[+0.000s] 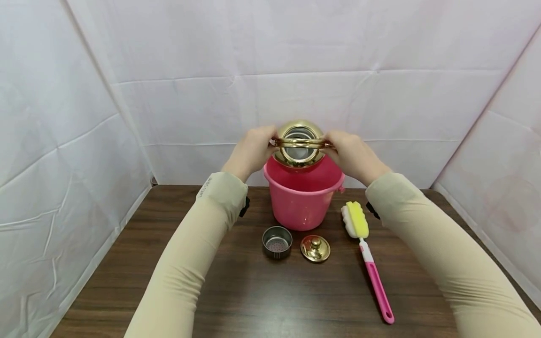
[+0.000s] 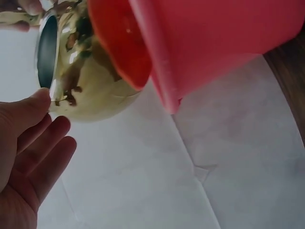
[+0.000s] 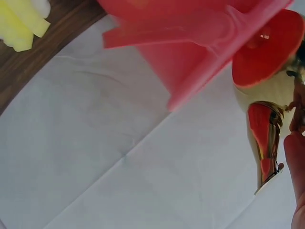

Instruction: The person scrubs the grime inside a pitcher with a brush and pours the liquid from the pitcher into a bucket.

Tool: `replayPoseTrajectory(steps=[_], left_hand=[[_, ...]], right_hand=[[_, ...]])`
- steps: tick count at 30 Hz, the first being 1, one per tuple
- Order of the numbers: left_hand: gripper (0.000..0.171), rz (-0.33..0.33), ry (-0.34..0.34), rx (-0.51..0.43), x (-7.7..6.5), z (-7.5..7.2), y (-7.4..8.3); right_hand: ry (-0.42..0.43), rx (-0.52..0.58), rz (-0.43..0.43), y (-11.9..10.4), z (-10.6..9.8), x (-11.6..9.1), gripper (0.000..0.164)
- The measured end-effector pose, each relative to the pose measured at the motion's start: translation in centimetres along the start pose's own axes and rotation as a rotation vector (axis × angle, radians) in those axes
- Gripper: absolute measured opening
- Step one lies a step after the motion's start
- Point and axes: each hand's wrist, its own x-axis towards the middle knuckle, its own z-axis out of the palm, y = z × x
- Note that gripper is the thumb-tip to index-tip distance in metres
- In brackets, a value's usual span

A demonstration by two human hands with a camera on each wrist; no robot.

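A shiny gold teapot (image 1: 296, 163) without its lid is held up over the pink bucket (image 1: 302, 206), overlapping the back of its rim in the head view. Its round mouth faces me and the gold handle crosses in front of it. My left hand (image 1: 253, 149) grips the left end of the handle, thumb at the mouth's rim in the left wrist view. On the other side my right hand (image 1: 351, 154) holds the handle's right end. The spout (image 3: 263, 143) shows in the right wrist view, beside that hand, which is mostly cut off there.
On the dark wooden table (image 1: 253, 300), a metal strainer cup (image 1: 276, 244) and a gold lid (image 1: 315, 249) sit in front of the bucket. To their right lies a pink-handled sponge brush (image 1: 372, 270). White cloth (image 1: 296, 56) hangs behind and at both sides.
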Motion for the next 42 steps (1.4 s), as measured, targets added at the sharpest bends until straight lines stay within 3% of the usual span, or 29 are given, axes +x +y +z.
replayPoseTrajectory(steps=[13, 21, 24, 33, 42], left_hand=[[0.008, 0.084, 0.112, 0.118, -1.3, 1.5, -0.3], [0.004, 0.232, 0.303, 0.219, -1.9, 2.6, -0.8], [0.006, 0.269, 0.360, 0.256, -2.0, 2.9, -0.9], [0.014, 0.366, 0.414, 0.336, -2.3, 3.6, -1.4], [0.014, 0.497, 0.516, 0.389, -2.1, 4.4, -2.0]], right_hand=[[0.166, -0.083, -0.182, 0.7, 1.5, -1.5, 0.022], [0.286, -0.169, -0.305, 1.1, 2.2, -2.2, 0.027], [0.310, -0.193, -0.329, 1.2, 2.4, -2.4, 0.027], [0.372, -0.261, -0.369, 1.1, 2.7, -2.7, 0.026], [0.456, -0.318, -0.421, 1.3, 3.2, -3.1, 0.027]])
